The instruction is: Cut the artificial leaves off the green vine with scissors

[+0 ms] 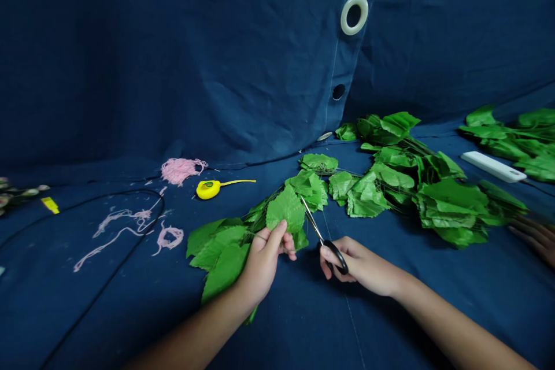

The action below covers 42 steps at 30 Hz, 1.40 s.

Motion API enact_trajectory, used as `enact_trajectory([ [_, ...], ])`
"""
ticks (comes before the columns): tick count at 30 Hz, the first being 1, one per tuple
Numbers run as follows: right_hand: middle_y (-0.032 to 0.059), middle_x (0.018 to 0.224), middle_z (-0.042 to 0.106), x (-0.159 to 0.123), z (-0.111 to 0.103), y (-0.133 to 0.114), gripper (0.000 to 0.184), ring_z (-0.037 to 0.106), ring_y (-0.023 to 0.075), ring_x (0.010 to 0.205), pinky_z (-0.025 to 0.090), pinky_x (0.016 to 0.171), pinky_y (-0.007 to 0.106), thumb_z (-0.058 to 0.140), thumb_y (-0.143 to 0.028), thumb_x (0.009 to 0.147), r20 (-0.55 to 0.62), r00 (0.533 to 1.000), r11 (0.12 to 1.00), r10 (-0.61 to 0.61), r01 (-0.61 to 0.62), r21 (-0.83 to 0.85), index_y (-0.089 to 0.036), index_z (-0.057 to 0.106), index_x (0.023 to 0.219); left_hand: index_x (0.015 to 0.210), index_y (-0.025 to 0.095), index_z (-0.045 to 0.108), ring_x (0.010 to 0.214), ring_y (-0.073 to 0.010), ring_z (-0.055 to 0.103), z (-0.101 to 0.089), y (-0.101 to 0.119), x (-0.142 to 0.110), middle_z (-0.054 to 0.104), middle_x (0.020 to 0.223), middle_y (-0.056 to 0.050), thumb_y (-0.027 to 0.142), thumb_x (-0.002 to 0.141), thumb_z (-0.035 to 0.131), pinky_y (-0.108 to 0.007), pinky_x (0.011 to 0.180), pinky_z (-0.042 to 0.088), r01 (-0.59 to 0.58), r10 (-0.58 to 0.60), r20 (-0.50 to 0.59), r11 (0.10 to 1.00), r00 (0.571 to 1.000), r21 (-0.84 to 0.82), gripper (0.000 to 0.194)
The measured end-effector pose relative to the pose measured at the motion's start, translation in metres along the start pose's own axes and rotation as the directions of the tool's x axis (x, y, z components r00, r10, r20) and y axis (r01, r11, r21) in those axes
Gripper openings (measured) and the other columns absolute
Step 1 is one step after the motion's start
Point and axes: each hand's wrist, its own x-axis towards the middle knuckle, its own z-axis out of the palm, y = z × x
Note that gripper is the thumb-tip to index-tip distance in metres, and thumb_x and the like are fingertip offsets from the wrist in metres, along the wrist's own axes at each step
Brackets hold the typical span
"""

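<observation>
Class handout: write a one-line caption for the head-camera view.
Left hand holds artificial leaves; right hand holds black-handled scissors beside them.

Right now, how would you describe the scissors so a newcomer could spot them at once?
On the navy tarp, follow the artificial leaf garland toward the person's two hands. The scissors in the right hand are the only bladed tool here: black-handled, with thin metal blades reaching toward the leaves gripped by the left hand.

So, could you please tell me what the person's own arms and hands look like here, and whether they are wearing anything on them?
Both are bare: the left hand and the right hand wear no gloves, and neither forearm shows a sleeve, watch, bracelet or cable as far as the view reaches.
</observation>
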Motion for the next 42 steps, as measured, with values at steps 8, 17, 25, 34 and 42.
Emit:
enact_trajectory([
  [8, -0.0042, 0.057, 0.035, 0.0007, 0.0027, -0.002, 0.065, 0.03, 0.0042, 0.053, 0.022, 0.051, 0.016, 0.052, -0.071, 0.096, -0.021, 1.0, 1.0, 0.012, -0.012, 0.01, -0.009, 0.064, 0.082, 0.069, 0.016, 0.057, 0.058, -0.0144, 0.057, 0.0006, 0.001, -0.0001, 0.056, 0.064, 0.0, 0.048, 0.09, 0.07, -0.029, 0.06, 0.052, -0.003, 0.003, 0.002, 1.0, 1.0, 0.007, 0.04],
  [17, -0.004, 0.056, 0.035, 0.0017, 0.0033, 0.0018, 0.065, 0.03, 0.0042, 0.052, 0.022, 0.051, 0.017, 0.052, -0.071, 0.096, -0.027, 1.0, 1.0, 0.008, -0.007, 0.014, -0.009, 0.064, 0.081, 0.067, 0.016, 0.057, 0.058, -0.0145, 0.057, 0.0015, 0.0023, -0.0003, 0.056, 0.064, -0.001, 0.049, 0.087, 0.072, -0.028, 0.061, 0.051, 0.014, -0.014, -0.008, 1.0, 1.0, 0.011, 0.041],
  [25, -0.0044, 0.056, 0.035, 0.0018, 0.0031, 0.0007, 0.066, 0.029, 0.0041, 0.052, 0.022, 0.051, 0.017, 0.051, -0.071, 0.096, -0.022, 1.0, 1.0, 0.002, -0.001, 0.025, -0.009, 0.064, 0.081, 0.068, 0.016, 0.057, 0.058, -0.0144, 0.057, 0.0014, 0.0017, -0.0008, 0.056, 0.064, -0.001, 0.048, 0.088, 0.071, -0.029, 0.06, 0.052, 0.008, -0.008, -0.001, 1.0, 1.0, 0.009, 0.04],
  [34, -0.0046, 0.056, 0.034, 0.0016, 0.0032, 0.0016, 0.067, 0.028, 0.0043, 0.051, 0.021, 0.051, 0.017, 0.05, -0.073, 0.096, -0.013, 1.0, 1.0, 0.001, 0.0, 0.018, -0.009, 0.065, 0.083, 0.066, 0.016, 0.057, 0.057, -0.014, 0.057, 0.003, 0.0027, -0.0016, 0.056, 0.064, -0.001, 0.047, 0.086, 0.073, -0.028, 0.058, 0.051, 0.014, -0.014, -0.018, 1.0, 1.0, -0.006, 0.04],
  [42, -0.0028, 0.059, 0.039, 0.0016, 0.0026, 0.0011, 0.066, 0.032, 0.0046, 0.054, 0.023, 0.052, 0.017, 0.051, -0.071, 0.096, -0.021, 1.0, 0.999, 0.001, -0.003, -0.05, -0.009, 0.066, 0.081, 0.074, 0.015, 0.064, 0.063, -0.0168, 0.062, -0.0006, -0.0007, -0.0041, 0.063, 0.07, -0.004, 0.047, 0.086, 0.073, -0.027, 0.056, 0.052, -0.034, 0.033, 0.03, 0.998, 0.999, 0.044, 0.036],
])
